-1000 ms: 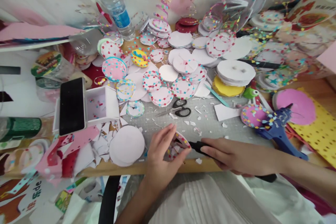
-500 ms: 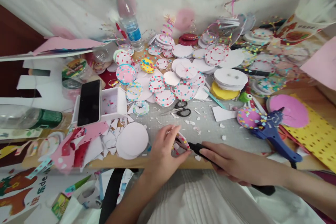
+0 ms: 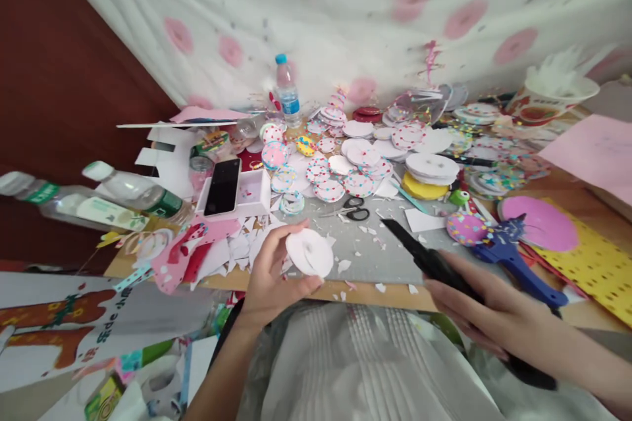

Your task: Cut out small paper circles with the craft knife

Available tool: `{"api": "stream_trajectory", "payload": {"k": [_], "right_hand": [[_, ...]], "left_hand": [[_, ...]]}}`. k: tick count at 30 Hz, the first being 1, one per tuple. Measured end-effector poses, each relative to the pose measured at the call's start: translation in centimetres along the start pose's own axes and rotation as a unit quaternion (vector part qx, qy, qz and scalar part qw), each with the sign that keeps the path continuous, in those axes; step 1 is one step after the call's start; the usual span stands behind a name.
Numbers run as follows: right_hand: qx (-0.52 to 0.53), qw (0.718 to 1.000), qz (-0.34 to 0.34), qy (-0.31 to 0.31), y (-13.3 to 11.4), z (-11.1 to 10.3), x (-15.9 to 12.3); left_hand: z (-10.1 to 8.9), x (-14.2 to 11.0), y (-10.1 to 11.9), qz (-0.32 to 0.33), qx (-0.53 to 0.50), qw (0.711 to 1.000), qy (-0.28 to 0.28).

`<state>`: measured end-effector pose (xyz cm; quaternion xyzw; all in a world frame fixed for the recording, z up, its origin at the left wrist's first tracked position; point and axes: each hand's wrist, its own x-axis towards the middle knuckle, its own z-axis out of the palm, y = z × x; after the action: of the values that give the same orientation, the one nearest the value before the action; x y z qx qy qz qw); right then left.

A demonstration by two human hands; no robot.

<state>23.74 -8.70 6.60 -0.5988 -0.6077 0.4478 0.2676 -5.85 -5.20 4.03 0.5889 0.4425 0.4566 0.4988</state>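
Observation:
My left hand (image 3: 269, 276) is closed on a white foam disc (image 3: 310, 252), lifted just above the table's front edge with its plain side up. My right hand (image 3: 488, 312) grips a long black tool (image 3: 419, 255) whose tip points up and left over the grey cutting mat (image 3: 375, 256). The tool's tip is apart from the disc. Small black scissors (image 3: 353, 212) lie on the mat beyond both hands.
Many decorated paper discs (image 3: 358, 164) cover the back of the table. A blue glue gun (image 3: 508, 253) and pink disc (image 3: 540, 223) lie right. A phone (image 3: 223, 185) rests on a white box; bottles (image 3: 128, 194) lie left. Paper scraps (image 3: 232, 247) litter the front left.
The camera has tilted up and pulled back. My left hand lifted the disc off the mat and turned it over. My right hand drew the black tool away to the right.

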Motion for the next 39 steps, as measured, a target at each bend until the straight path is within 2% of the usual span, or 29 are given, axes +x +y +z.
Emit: {"api": "stream_trajectory", "payload": {"k": [2,5,8,12,16,20,24,26,29,34,37,39], "right_hand": [[0.048,0.998,-0.011,-0.046,-0.8,2.0,0.1],[0.089,0.994,-0.069,-0.014,-1.8,4.5,0.9],[0.076,0.987,-0.14,0.016,-2.3,6.0,2.4],[0.1,0.982,-0.156,0.029,-1.5,7.2,4.9],[0.115,0.983,-0.141,0.025,0.2,8.1,6.9],[0.133,0.985,-0.107,-0.007,1.7,8.9,8.7],[0.162,0.984,-0.064,-0.023,2.4,9.4,10.3],[0.177,0.983,-0.042,-0.027,2.5,9.5,10.9],[0.196,0.98,-0.013,-0.042,2.3,9.0,11.3],[0.21,0.973,0.049,-0.077,3.3,6.4,10.2],[0.131,0.987,0.075,-0.05,4.5,4.2,9.0],[0.034,0.998,0.027,-0.042,5.1,2.9,8.4]], "left_hand": [[1.0,-0.6,0.7,0.018,0.015,1.0,-0.02],[2.2,-0.9,1.3,0.052,0.084,0.994,-0.055],[3.0,-0.5,1.5,0.085,0.14,0.982,-0.094],[3.7,0.9,0.7,0.096,0.17,0.975,-0.107],[4.0,2.2,-1.1,0.061,0.156,0.98,-0.108],[4.0,3.3,-3.1,-0.008,0.112,0.99,-0.09],[4.0,4.6,-4.1,-0.076,0.066,0.989,-0.105],[3.9,5.4,-4.0,-0.083,0.072,0.988,-0.109],[3.3,6.8,-3.6,-0.063,0.161,0.978,-0.117],[1.3,9.6,-2.7,0.032,0.32,0.93,-0.179],[0.5,11.0,-2.4,0.102,0.367,0.901,-0.205],[0.2,11.5,-2.3,0.149,0.398,0.88,-0.211]]}}
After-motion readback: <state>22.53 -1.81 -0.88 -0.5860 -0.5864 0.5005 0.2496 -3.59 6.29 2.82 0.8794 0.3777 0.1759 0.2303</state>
